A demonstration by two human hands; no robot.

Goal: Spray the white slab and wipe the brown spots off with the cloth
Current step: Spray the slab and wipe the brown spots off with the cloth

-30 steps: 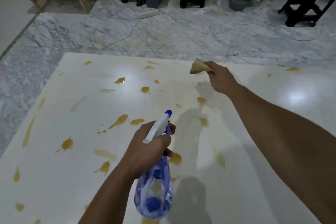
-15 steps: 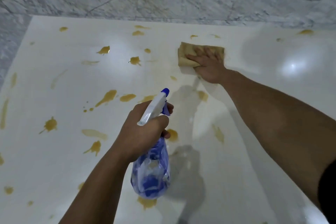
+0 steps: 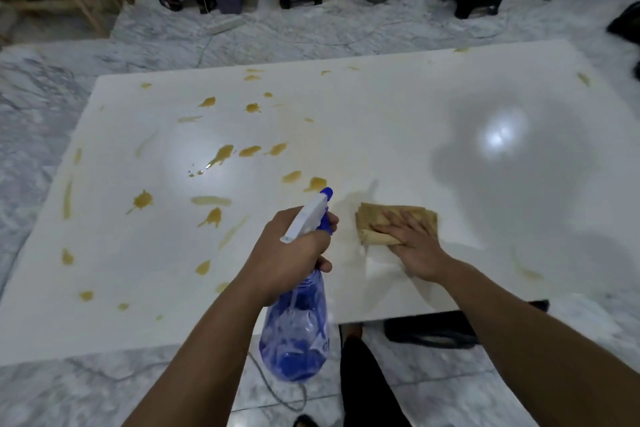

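The cloth (image 3: 381, 222) is soft and floppy, folded up flat, so it is best pushed with a flat palm on top. The right hand (image 3: 412, 246) lies open on it, fingers spread, pressing it on the white slab (image 3: 485, 218). Just left of it, the left hand (image 3: 287, 256) is wrapped tight around the neck of the spray bottle (image 3: 298, 333). It looks light and partly full. Brown spots (image 3: 221, 154) sit past and left of the hands
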